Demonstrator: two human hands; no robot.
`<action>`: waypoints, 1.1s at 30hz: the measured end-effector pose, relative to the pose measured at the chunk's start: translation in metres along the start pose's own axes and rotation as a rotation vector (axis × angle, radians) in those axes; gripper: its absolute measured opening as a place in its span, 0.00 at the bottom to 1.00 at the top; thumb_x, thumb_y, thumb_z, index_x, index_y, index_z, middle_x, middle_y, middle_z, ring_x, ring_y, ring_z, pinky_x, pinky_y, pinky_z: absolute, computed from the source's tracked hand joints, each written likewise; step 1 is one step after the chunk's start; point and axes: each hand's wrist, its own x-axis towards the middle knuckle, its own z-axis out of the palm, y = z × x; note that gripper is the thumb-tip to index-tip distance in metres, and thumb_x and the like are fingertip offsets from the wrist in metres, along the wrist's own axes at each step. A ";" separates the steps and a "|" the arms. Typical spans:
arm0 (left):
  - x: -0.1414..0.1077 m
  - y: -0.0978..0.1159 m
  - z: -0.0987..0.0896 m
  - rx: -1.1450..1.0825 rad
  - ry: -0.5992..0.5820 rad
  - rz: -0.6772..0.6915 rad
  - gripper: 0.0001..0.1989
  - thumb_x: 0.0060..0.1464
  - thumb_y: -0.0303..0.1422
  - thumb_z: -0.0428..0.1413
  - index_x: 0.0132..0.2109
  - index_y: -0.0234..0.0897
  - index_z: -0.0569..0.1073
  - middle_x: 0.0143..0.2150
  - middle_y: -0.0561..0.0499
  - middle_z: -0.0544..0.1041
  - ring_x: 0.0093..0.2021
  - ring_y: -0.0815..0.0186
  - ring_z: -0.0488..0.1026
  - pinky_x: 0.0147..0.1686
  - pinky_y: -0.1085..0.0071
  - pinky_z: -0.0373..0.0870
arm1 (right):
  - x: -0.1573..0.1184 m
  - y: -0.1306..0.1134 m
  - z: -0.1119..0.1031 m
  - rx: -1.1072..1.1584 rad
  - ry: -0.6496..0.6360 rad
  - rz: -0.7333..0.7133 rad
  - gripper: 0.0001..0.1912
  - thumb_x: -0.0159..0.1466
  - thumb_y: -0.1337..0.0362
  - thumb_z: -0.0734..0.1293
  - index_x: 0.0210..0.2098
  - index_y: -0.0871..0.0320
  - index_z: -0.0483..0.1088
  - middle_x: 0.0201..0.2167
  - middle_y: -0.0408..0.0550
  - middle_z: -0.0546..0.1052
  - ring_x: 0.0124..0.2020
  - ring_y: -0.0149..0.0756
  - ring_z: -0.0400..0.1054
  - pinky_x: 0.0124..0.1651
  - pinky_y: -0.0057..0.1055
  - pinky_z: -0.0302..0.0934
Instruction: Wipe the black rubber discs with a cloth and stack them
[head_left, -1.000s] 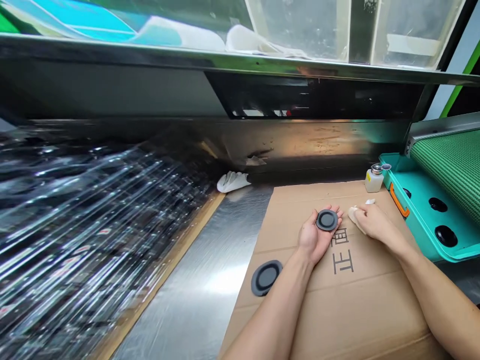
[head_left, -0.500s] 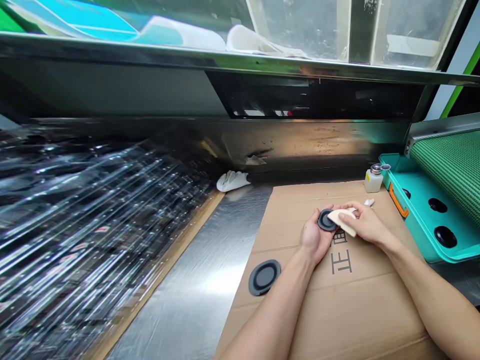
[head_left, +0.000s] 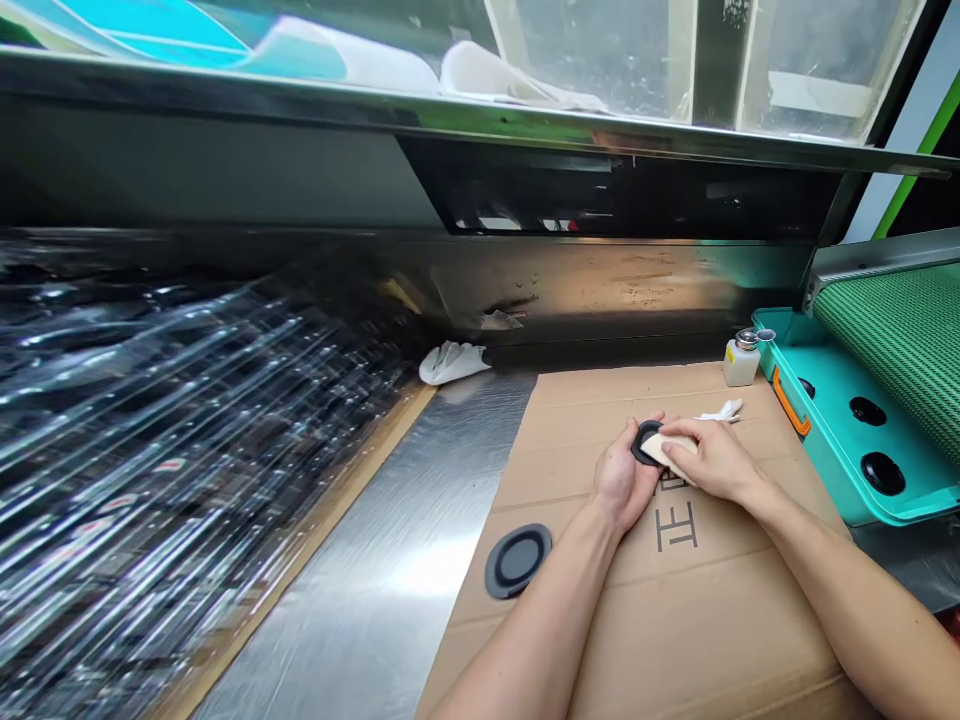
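Since ½ s ago, your R hand (head_left: 716, 458) shifts the pad (head_left: 671, 455) farther over the disc (head_left: 642, 442), covering more of its face. Pad's clamped in your R fingers; can't make out exactly how the thumb sits. Your L hand (head_left: 622, 478) is closed on the disc, thumb by its L edge; most fingers are hidden under disc & pad. Disc is btwn both hands, over the card (head_left: 667, 635); only its L part & top rim show.

2nd disc (head_left: 517, 561) lies flat on the card, just L of your L forearm. Print (head_left: 676, 527) on the card is partly covered by your hands. White scrap (head_left: 724, 411) lies just past your R hand. Bottle (head_left: 741, 362) stands near the bin (head_left: 832, 435); label's too small to read. Black pcs (head_left: 883, 473) sit in the bin, one mostly blocked by its wall. Belt (head_left: 907, 320) hides part of the bin & runs out of frame. Far L, wrapped stack (head_left: 187, 450) is blurred, glare-streaked & cut off; contents unclear.
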 end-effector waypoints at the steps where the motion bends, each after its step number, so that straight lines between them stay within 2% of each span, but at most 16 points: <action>1: 0.000 0.000 0.000 -0.001 0.001 0.008 0.19 0.68 0.36 0.43 0.49 0.28 0.75 0.46 0.37 0.80 0.45 0.57 0.78 0.50 0.57 0.75 | 0.000 0.000 0.001 -0.020 0.013 0.000 0.16 0.65 0.64 0.63 0.50 0.54 0.77 0.47 0.45 0.81 0.48 0.38 0.74 0.53 0.32 0.63; 5: 0.003 0.001 -0.001 -0.011 0.011 -0.007 0.19 0.68 0.36 0.43 0.47 0.28 0.75 0.44 0.37 0.80 0.45 0.57 0.78 0.50 0.57 0.76 | 0.003 0.001 0.005 -0.084 -0.032 -0.021 0.16 0.68 0.62 0.62 0.51 0.51 0.76 0.46 0.44 0.81 0.46 0.37 0.74 0.52 0.31 0.63; 9: 0.005 0.001 -0.003 -0.065 0.018 -0.004 0.20 0.69 0.35 0.41 0.51 0.30 0.74 0.43 0.40 0.80 0.44 0.59 0.79 0.50 0.58 0.76 | 0.002 -0.002 0.008 -0.234 -0.023 0.085 0.18 0.72 0.56 0.58 0.57 0.49 0.72 0.46 0.48 0.80 0.47 0.40 0.73 0.50 0.32 0.62; 12: 0.005 0.001 -0.003 -0.060 0.031 -0.024 0.20 0.69 0.37 0.41 0.51 0.31 0.74 0.45 0.39 0.80 0.46 0.58 0.79 0.50 0.59 0.76 | -0.004 -0.011 0.007 -0.374 -0.114 0.125 0.28 0.68 0.47 0.62 0.64 0.49 0.64 0.47 0.53 0.78 0.46 0.45 0.72 0.46 0.34 0.62; 14: 0.004 0.001 -0.003 -0.055 0.034 -0.018 0.19 0.69 0.37 0.42 0.51 0.30 0.73 0.47 0.38 0.79 0.47 0.58 0.79 0.50 0.60 0.76 | -0.009 -0.017 0.004 -0.457 -0.162 0.140 0.32 0.67 0.48 0.64 0.67 0.52 0.60 0.49 0.57 0.76 0.45 0.47 0.72 0.44 0.35 0.61; 16: 0.003 0.001 -0.002 -0.052 0.035 0.014 0.18 0.69 0.35 0.43 0.50 0.30 0.73 0.50 0.37 0.79 0.47 0.59 0.78 0.49 0.62 0.76 | -0.013 -0.021 -0.001 -0.483 -0.174 0.149 0.27 0.70 0.52 0.61 0.65 0.53 0.62 0.48 0.57 0.77 0.45 0.47 0.72 0.44 0.35 0.60; 19: 0.001 0.001 -0.001 -0.031 0.026 0.045 0.15 0.68 0.33 0.44 0.49 0.30 0.73 0.53 0.37 0.77 0.49 0.60 0.78 0.50 0.66 0.76 | -0.014 -0.024 -0.006 -0.425 -0.184 0.113 0.20 0.73 0.55 0.56 0.60 0.50 0.67 0.45 0.51 0.79 0.43 0.43 0.72 0.45 0.33 0.60; 24: -0.003 0.003 0.003 -0.018 -0.063 0.013 0.23 0.67 0.46 0.45 0.53 0.32 0.72 0.59 0.36 0.74 0.53 0.54 0.76 0.53 0.59 0.75 | -0.015 -0.025 0.001 -0.430 -0.180 0.075 0.18 0.71 0.56 0.60 0.58 0.49 0.69 0.48 0.49 0.77 0.47 0.41 0.71 0.45 0.31 0.59; 27: -0.003 0.004 0.002 -0.018 -0.072 -0.007 0.23 0.66 0.46 0.47 0.54 0.32 0.70 0.60 0.35 0.73 0.53 0.53 0.76 0.53 0.56 0.74 | -0.014 -0.019 0.000 -0.375 -0.192 0.008 0.18 0.69 0.56 0.62 0.58 0.50 0.69 0.47 0.49 0.77 0.47 0.41 0.70 0.46 0.31 0.59; 30: -0.001 0.003 0.000 -0.034 -0.064 -0.004 0.21 0.68 0.43 0.44 0.53 0.31 0.70 0.56 0.34 0.75 0.52 0.54 0.76 0.53 0.55 0.74 | -0.011 -0.009 -0.005 -0.300 -0.102 -0.025 0.17 0.71 0.58 0.59 0.55 0.51 0.72 0.43 0.49 0.78 0.44 0.39 0.70 0.47 0.31 0.59; 33: 0.001 0.001 0.000 -0.054 -0.093 0.020 0.21 0.69 0.42 0.43 0.52 0.31 0.72 0.51 0.38 0.78 0.52 0.56 0.76 0.54 0.55 0.73 | -0.009 -0.003 -0.002 -0.230 0.052 0.040 0.19 0.73 0.54 0.55 0.45 0.54 0.75 0.36 0.48 0.77 0.40 0.38 0.69 0.44 0.31 0.59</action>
